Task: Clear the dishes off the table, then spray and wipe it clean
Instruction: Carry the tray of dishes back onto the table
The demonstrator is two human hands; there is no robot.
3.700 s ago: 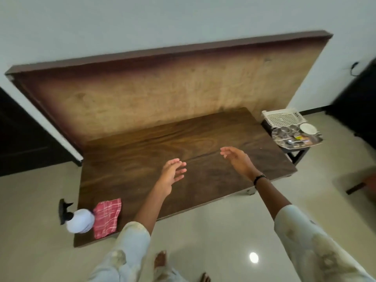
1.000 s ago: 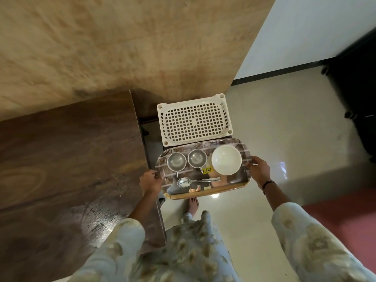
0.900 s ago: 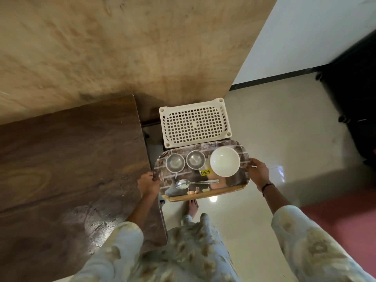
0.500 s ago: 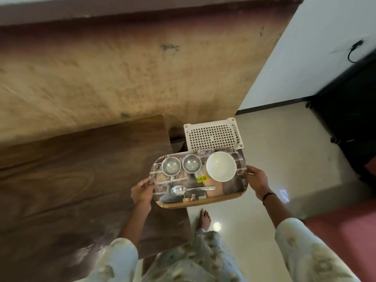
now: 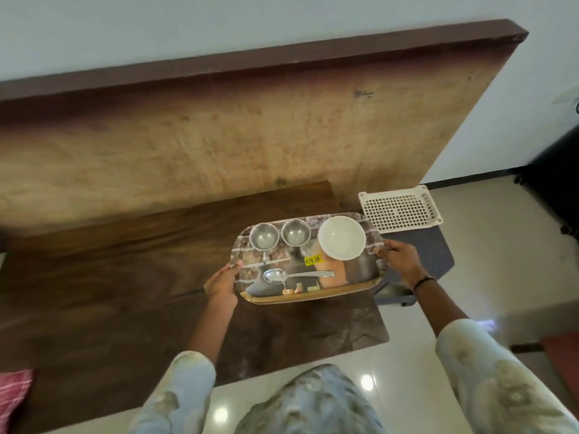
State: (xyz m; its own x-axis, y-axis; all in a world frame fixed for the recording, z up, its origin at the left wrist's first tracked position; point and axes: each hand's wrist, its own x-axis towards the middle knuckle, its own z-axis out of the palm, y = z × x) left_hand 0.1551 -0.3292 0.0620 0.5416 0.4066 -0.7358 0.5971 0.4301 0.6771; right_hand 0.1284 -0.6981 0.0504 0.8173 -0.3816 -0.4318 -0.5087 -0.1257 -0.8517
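I hold a printed serving tray (image 5: 360,277) level above the right end of the dark wooden table (image 5: 109,292). My left hand (image 5: 223,285) grips the tray's left edge and my right hand (image 5: 399,261) grips its right edge. On the tray stand two small steel cups (image 5: 264,235) (image 5: 295,232) and a white bowl (image 5: 342,237), with a steel spoon (image 5: 291,275) lying in front of them and a yellow price sticker (image 5: 313,260) beside it. A red checked cloth (image 5: 14,389) lies at the table's near left corner.
A white perforated plastic basket (image 5: 399,209) sits on a low grey stool (image 5: 429,255) right of the table. A tall wooden board (image 5: 219,145) leans against the wall behind the table. Glossy tiled floor (image 5: 407,339) lies to the right; a dark object stands at the far right.
Both hands took the tray from the stool by the basket and carried it left, over the table's right end. My view has swung left, bringing the red cloth into sight.
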